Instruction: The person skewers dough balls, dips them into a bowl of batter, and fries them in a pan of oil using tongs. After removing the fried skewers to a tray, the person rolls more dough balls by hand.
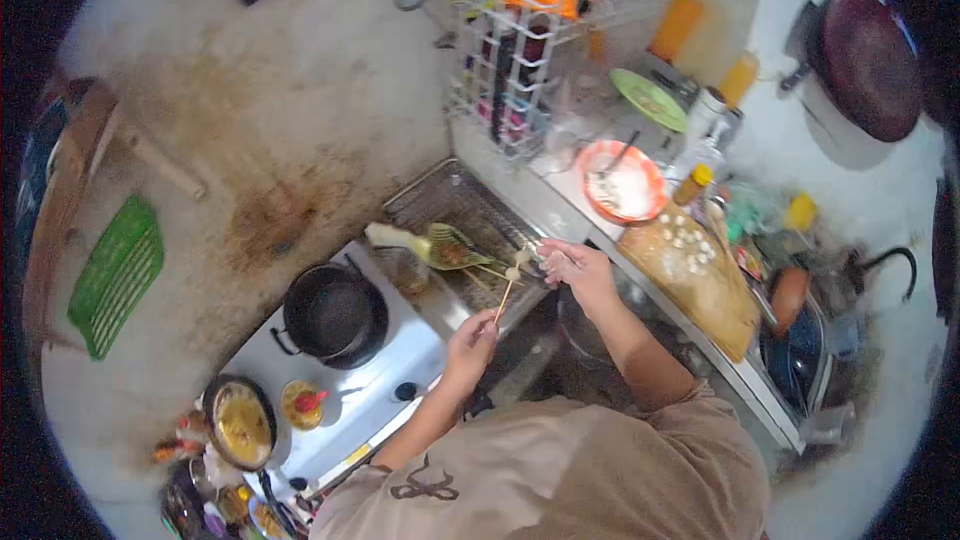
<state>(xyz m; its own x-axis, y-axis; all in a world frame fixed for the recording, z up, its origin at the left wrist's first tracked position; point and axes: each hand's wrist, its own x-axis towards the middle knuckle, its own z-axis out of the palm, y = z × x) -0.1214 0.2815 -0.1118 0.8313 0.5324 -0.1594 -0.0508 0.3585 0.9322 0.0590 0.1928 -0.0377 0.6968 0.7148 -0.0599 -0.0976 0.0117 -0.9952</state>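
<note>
My left hand (472, 342) is closed on the lower end of a thin wooden skewer (503, 302). Small pale pieces (516, 268) sit on the skewer's upper end. My right hand (575, 268) is beside those pieces, its fingers bent toward them; whether they pinch a piece is too small to tell. Behind the hands a metal tray (452, 190) holds a yellow-green slotted utensil (452, 247). On the right, a wooden board (700, 285) bears several small white balls (688, 243) and white powder. An orange-rimmed bowl (590, 165) of white powder stands behind the board.
A black pot (336, 315) and a frying pan (240, 422) with yellowish contents stand on the stove (385, 380) at left. A small dish (302, 406) lies between them. A white wire rack (500, 60), green plate (650, 100) and bottles are at the back; a cluttered sink is at right.
</note>
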